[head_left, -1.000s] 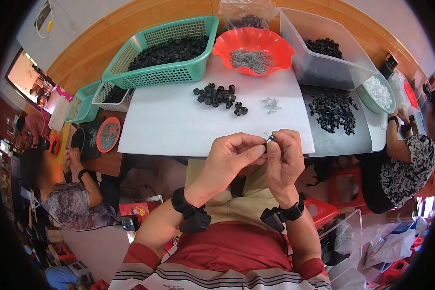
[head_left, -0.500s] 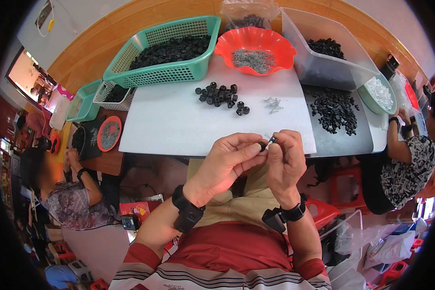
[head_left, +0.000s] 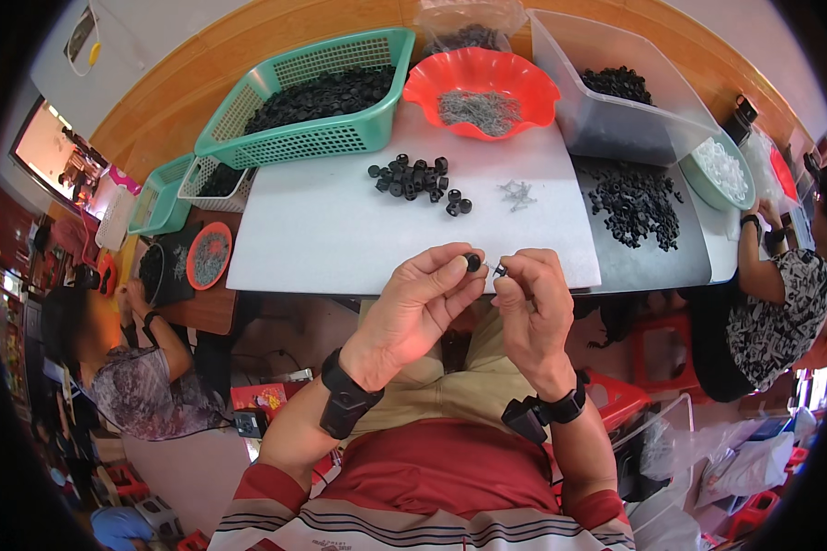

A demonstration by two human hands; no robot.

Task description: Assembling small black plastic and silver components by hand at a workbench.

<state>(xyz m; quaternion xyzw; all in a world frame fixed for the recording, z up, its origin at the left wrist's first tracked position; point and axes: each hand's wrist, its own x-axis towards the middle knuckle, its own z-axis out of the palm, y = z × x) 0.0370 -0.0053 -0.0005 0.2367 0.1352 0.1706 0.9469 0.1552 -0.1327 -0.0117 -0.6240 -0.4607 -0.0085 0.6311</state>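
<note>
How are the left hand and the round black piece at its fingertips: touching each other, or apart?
Touching. The head view shows the left hand pinching the round black piece, with no gap visible between them.

A pale wall (head_left: 184, 41) fills the upper left, with a yellow and white cord (head_left: 94, 53) hanging against it. A warm brown wood panel (head_left: 289, 18) runs behind the white-topped table (head_left: 285, 239). Farther left is a bright opening (head_left: 48, 138), door or window unclear, and a brown table (head_left: 213, 314) stands near the white-topped one. Pinkish floor (head_left: 184, 464) spreads below. A red stool (head_left: 663, 323) stands at the right, a grey stool (head_left: 156, 514) at the lower left. The far left is dim.
</note>
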